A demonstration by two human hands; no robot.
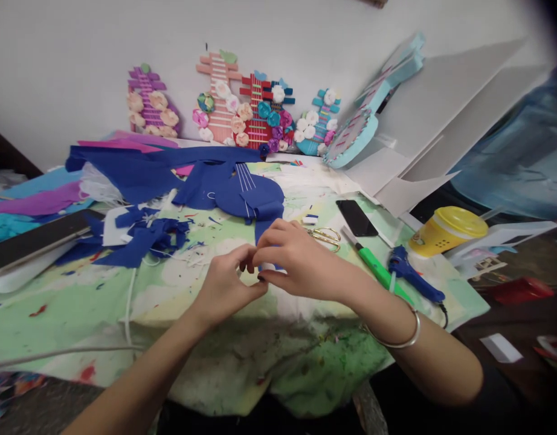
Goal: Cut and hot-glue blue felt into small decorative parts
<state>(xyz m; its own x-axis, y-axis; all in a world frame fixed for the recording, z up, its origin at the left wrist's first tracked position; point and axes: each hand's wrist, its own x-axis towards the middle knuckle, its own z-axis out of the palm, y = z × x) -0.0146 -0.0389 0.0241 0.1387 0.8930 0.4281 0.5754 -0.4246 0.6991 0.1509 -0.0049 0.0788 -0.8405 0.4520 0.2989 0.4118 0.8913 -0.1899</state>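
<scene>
While my left hand (pixel 226 281) and right hand (pixel 296 260) crowd together, I can't tell whether they grip anything! Just beyond lies the blue guitar (pixel 269 193), gold scissors (pixel 331 244) near my right.

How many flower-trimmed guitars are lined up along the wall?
5, left to right: purple guitar, pink guitar, red guitar, dark teal guitar partly hidden beside it, turquoise guitar. More could be hidden behind them.

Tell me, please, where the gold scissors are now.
In the head view, the gold scissors lie right of centre, just beyond the right hand and left of the black phone.
</scene>
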